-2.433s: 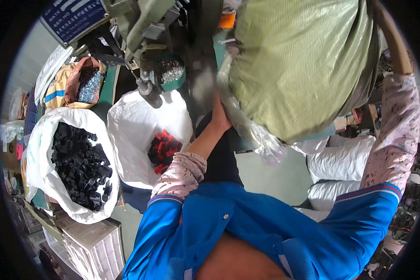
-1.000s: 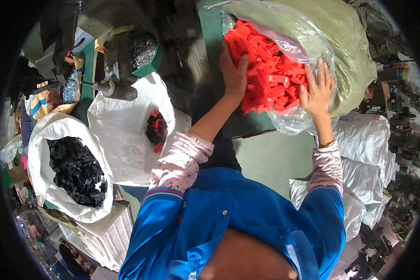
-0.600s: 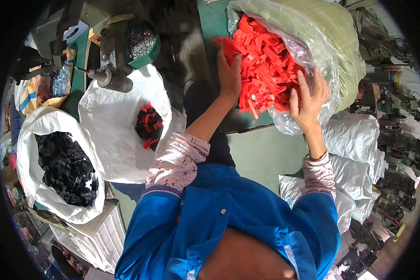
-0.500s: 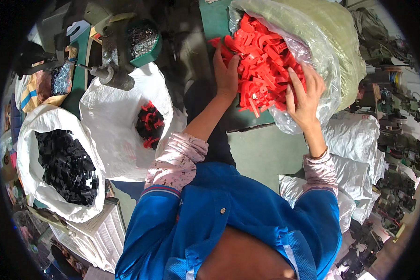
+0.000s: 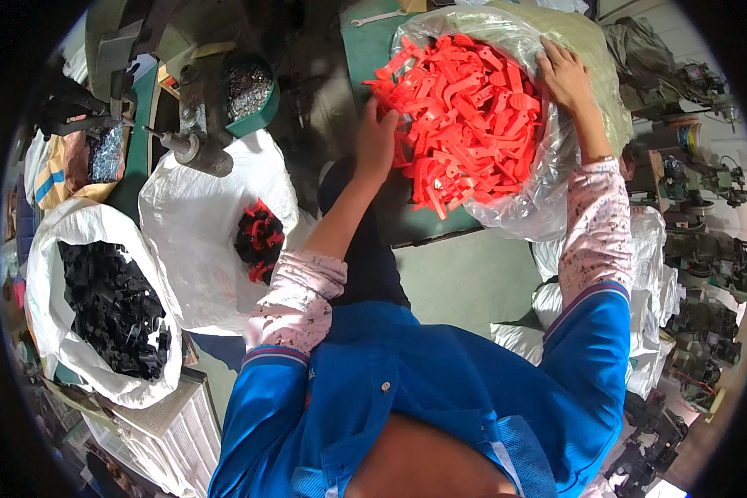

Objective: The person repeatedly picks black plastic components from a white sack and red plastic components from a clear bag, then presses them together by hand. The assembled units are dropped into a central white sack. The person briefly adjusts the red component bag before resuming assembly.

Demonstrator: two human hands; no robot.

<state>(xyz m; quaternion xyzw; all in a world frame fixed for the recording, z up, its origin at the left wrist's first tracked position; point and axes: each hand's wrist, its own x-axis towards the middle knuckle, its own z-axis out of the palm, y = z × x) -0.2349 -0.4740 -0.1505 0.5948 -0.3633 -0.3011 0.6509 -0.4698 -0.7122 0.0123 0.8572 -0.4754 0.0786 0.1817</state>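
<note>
A heap of red plastic parts point(image 5: 473, 124), each with a curved end and a flat tab, spills from the mouth of a clear plastic bag point(image 5: 519, 216) onto a green tabletop point(image 5: 365, 58). At the heap's left edge is my left hand point(image 5: 376, 143), its thumb and fingers apart beside the outermost parts. My right hand point(image 5: 566, 81) lies on the bag's far right rim with its fingers stretched out over the plastic. Behind that rim bulges a yellowish woven sack point(image 5: 610, 108).
To the left, a white sack point(image 5: 216, 207) holds red-and-black pieces point(image 5: 259, 239). Another white sack point(image 5: 46, 299) is full of black parts point(image 5: 112, 307). A machine spindle point(image 5: 195, 151) juts above them, near a green bin point(image 5: 253, 116) of small metal pieces. A wrench point(image 5: 379, 17) lies on the tabletop.
My right hand has moved from the heap's near right side up to the bag's far right rim. More red parts are exposed there. My left hand has drawn slightly left and nearer.
</note>
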